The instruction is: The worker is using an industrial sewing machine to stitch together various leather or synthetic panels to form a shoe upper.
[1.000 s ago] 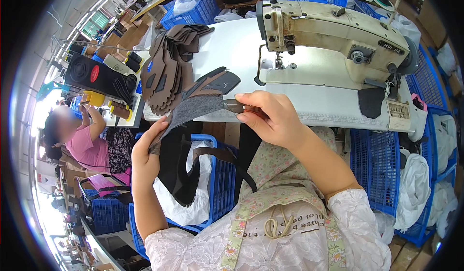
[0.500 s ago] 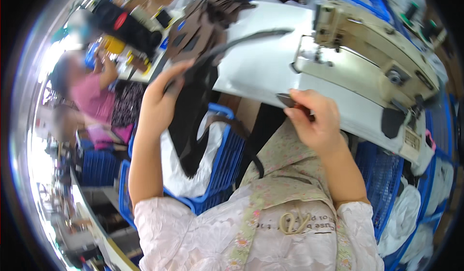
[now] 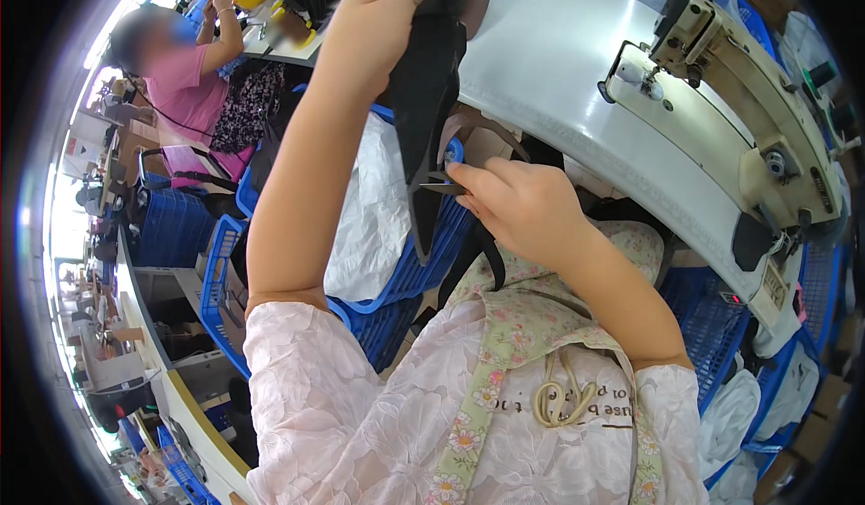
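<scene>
My left hand (image 3: 369,36) is raised at the upper middle, its fingers closed on a bundle of black, leather-like pieces (image 3: 429,77). The pieces hang down in long, narrowing strips over a blue basket. Held in my right hand (image 3: 523,203) is a small tool with a dark, flat blade (image 3: 441,188); its handle is hidden by the fingers. The blade points left and lies at the lower part of the hanging pieces. Whether it touches them I cannot tell.
A sewing machine (image 3: 752,118) stands at the right on a white table (image 3: 550,45). Below the pieces sits the blue basket (image 3: 383,302) with a white liner (image 3: 365,217). More blue baskets (image 3: 703,311) stand at the right. A person in pink (image 3: 185,77) works at the far left.
My left hand has moved up and right with the black pieces. My right hand has moved left, bringing the blade from the table edge to the hanging pieces.
</scene>
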Demonstrator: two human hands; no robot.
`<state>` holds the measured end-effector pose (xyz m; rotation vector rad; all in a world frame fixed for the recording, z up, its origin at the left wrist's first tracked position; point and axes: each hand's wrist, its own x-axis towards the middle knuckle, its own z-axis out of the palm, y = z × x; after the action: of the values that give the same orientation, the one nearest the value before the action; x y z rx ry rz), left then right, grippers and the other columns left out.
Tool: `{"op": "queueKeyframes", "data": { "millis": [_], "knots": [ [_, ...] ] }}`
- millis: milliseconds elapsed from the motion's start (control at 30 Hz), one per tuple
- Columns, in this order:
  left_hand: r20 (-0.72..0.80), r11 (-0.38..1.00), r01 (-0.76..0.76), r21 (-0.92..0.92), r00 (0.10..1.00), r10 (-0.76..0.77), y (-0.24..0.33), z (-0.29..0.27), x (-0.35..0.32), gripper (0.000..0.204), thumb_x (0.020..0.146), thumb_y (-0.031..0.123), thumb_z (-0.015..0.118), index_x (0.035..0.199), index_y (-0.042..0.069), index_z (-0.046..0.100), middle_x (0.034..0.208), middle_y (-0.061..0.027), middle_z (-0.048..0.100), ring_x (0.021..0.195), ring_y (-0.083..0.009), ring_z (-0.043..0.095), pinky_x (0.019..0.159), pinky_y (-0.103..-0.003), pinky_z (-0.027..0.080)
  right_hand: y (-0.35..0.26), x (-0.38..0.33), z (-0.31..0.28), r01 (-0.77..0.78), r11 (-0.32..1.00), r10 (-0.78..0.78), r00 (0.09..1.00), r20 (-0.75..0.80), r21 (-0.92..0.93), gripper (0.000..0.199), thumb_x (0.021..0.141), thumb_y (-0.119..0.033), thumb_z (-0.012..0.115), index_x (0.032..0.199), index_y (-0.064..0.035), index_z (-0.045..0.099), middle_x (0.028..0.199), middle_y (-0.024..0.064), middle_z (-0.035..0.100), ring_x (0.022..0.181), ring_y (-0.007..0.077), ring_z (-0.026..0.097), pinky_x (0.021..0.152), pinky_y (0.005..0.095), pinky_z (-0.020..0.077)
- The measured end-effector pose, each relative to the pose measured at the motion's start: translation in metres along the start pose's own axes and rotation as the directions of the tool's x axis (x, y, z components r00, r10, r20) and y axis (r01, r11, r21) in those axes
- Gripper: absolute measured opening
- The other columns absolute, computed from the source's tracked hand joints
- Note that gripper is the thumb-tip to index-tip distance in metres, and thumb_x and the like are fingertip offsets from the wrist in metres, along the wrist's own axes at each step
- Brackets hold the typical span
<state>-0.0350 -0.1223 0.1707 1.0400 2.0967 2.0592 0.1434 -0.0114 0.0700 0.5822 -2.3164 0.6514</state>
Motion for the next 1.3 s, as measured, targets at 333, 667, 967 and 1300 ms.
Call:
{"op": "queueKeyframes", "data": {
  "millis": [333, 667, 967, 1300],
  "knots": [
    [0.043, 0.896, 0.076, -0.437, 0.997, -0.064, 0.004, 0.022, -0.006, 0.033, 0.096, -0.003, 0.038, 0.124, -0.005, 0.056, 0.109, -0.0171, 0.064, 0.096, -0.024, 0.064, 0.088, -0.034, 0.053, -0.008, -0.015, -0.001, -0.049, 0.996, 0.052, 0.998, 0.038, -0.077, 0.037, 0.076, -0.013, 0.076, 0.111, -0.0077, 0.066, 0.071, 0.0054, 0.057, 0.061, 0.0228, 0.06, 0.05, 0.0346, 0.0466],
    [-0.036, 0.833, 0.072, -0.548, 0.993, -0.11, -0.005, 0.03, -0.007, 0.032, 0.097, -0.003, 0.038, 0.124, -0.006, 0.055, 0.108, -0.017, 0.063, 0.094, -0.0251, 0.065, 0.088, -0.035, 0.055, -0.015, -0.016, -0.005, -0.034, 0.981, 0.049, 0.996, 0.073, -0.189, 0.038, 0.076, -0.011, 0.073, 0.114, -0.0079, 0.066, 0.072, 0.0038, 0.055, 0.06, 0.0209, 0.058, 0.049, 0.0333, 0.0457],
    [-0.189, 0.919, -0.036, -0.394, 0.981, -0.042, -0.023, 0.034, -0.001, 0.031, 0.097, -0.001, 0.042, 0.122, -0.003, 0.06, 0.105, -0.0125, 0.066, 0.091, -0.0197, 0.066, 0.081, -0.029, 0.055, -0.036, -0.01, -0.019, -0.122, 0.93, 0.169, 0.98, 0.108, -0.347, 0.037, 0.078, -0.007, 0.063, 0.115, -0.0079, 0.066, 0.071, 0.0029, 0.051, 0.061, 0.0179, 0.057, 0.05, 0.0314, 0.0458],
    [-0.17, 0.886, -0.025, -0.463, 0.984, -0.061, -0.026, 0.036, 0.001, 0.029, 0.098, 0.0, 0.044, 0.121, -0.002, 0.061, 0.099, -0.0086, 0.066, 0.086, -0.0157, 0.065, 0.078, -0.026, 0.052, -0.038, -0.012, -0.034, -0.063, 0.948, 0.139, 0.964, 0.228, -0.31, 0.032, 0.083, -0.011, 0.061, 0.115, -0.008, 0.066, 0.075, 0.0041, 0.057, 0.063, 0.0184, 0.06, 0.052, 0.0303, 0.0467]
  ]
}}
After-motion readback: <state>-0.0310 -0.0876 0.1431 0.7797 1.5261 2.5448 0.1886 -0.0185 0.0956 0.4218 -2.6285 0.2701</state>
